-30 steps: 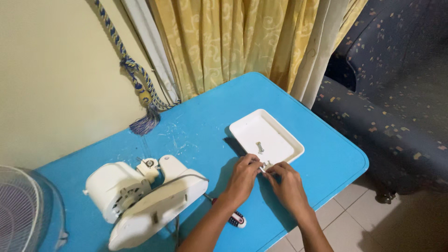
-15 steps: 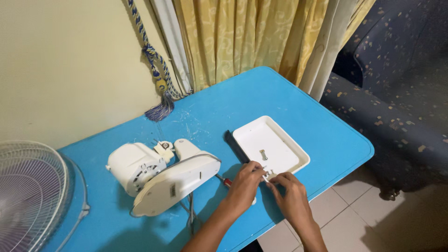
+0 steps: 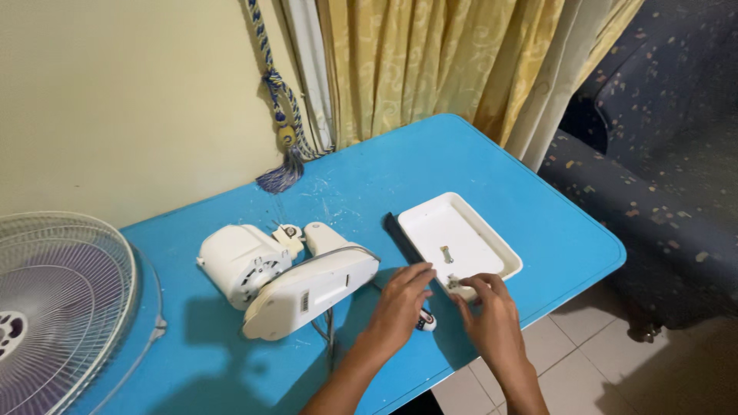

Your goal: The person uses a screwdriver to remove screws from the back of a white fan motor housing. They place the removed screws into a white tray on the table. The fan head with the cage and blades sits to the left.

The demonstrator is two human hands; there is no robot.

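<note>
I see fan grille [image 3: 54,307] cut by left edge | screwdriver [image 3: 425,319] mostly under my left hand [image 3: 400,300] | small part at right hand [image 3: 492,311] fingertips too tiny to identify

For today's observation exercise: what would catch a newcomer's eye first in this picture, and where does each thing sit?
The bright blue table stands out first. On its left half lies a white fan motor housing, beside a wire fan guard at the far left edge. Near the front edge, the left hand and right hand meet at the rim of a white tray holding a small metal part.
</note>
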